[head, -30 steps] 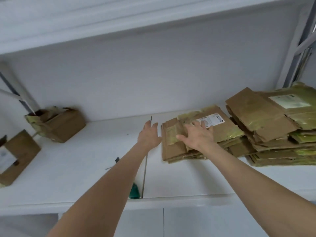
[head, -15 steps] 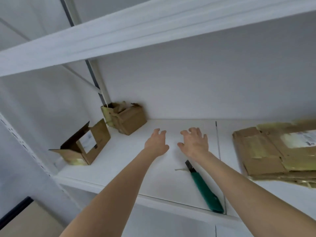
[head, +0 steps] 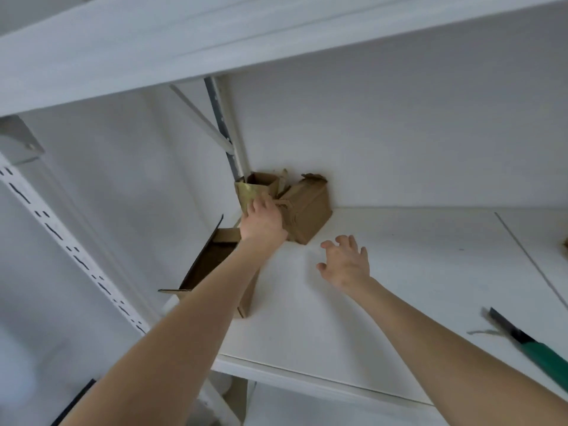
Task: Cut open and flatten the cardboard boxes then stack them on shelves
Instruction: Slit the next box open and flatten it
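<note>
At the back left corner of the white shelf board [head: 399,287] stands a small brown cardboard box [head: 307,210]. It touches the rear wall, and its torn top flaps stand up unevenly. One flap on its left side carries yellowish tape.

Left hand [head: 262,221]: extended to this box, with the fingers against the taped flap and the near face. The fingers are largely hidden behind the back of the hand, so it cannot be determined whether they grip the flap or only touch it.

Right hand [head: 345,262]: raised just above the shelf board, near the front corner of the same box but apart from it. The fingers are spread and slightly bent. It holds nothing.

A second, open brown cardboard box [head: 210,258] sits at the left edge of the shelf board, nearer the front. Its lid flap stands up on the left, and the left forearm crosses over it and hides part of it.

A green-handled utility knife [head: 534,348] lies on the shelf board at the far right, well apart from both hands, with its dark blade end pointing to the rear. It appears blurred.

A slotted white upright [head: 61,241] stands at the left, and an upper white shelf [head: 215,41] spans overhead.
</note>
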A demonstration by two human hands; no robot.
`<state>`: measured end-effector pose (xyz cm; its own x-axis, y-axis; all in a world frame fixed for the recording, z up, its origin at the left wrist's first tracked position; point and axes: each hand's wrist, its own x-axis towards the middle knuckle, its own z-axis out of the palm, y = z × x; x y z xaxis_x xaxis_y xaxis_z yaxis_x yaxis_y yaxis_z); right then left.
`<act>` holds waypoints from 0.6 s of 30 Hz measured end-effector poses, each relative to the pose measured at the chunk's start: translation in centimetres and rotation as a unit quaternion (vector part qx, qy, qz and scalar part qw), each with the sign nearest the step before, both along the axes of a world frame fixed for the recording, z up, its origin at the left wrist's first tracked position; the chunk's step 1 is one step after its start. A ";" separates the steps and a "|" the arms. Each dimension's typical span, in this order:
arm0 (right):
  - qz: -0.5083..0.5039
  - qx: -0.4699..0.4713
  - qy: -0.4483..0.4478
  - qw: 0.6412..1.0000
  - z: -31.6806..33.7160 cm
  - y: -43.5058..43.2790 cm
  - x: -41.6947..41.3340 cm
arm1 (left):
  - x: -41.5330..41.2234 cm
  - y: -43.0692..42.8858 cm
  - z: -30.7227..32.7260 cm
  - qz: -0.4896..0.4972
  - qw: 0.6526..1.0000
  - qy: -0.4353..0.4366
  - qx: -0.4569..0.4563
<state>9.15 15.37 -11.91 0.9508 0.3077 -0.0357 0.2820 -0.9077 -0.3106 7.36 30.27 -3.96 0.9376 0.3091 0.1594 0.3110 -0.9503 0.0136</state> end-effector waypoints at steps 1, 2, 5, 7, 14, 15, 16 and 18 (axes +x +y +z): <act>0.004 -0.001 -0.001 1.000 0.0 0.9 -0.1 | -0.3 1.7 0.0 0.018 1.000 0.009 -0.018; 0.009 -0.001 0.000 1.000 0.0 1.7 -0.3 | -0.5 3.3 0.0 0.041 0.998 0.017 -0.049; 0.017 0.000 0.000 1.000 0.0 3.0 -0.9 | -2.0 6.1 -0.5 0.069 0.987 0.082 -0.118; 0.014 0.006 -0.005 1.000 -0.1 2.9 -1.5 | -3.1 6.8 -1.1 0.049 0.981 0.128 -0.134; -0.073 0.312 0.105 0.941 0.4 -2.5 -4.4 | -7.2 5.3 1.2 -0.022 0.986 0.119 -0.118; -0.090 0.396 0.137 0.903 0.7 -3.7 -4.8 | -7.8 4.6 2.4 -0.047 0.983 0.108 -0.140; -0.097 0.470 0.169 0.861 1.0 -4.9 -5.4 | -8.2 4.0 3.5 -0.070 0.977 0.098 -0.174; -0.057 0.547 0.219 0.806 1.5 -7.3 -6.4 | -8.9 3.1 5.2 -0.102 0.953 0.091 -0.271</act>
<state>2.79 8.08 -10.42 0.9450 0.2947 -0.1418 -0.1377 -0.0349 -0.9899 -1.58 33.34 1.25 0.9838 0.1076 -0.1436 0.1646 -0.8600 0.4830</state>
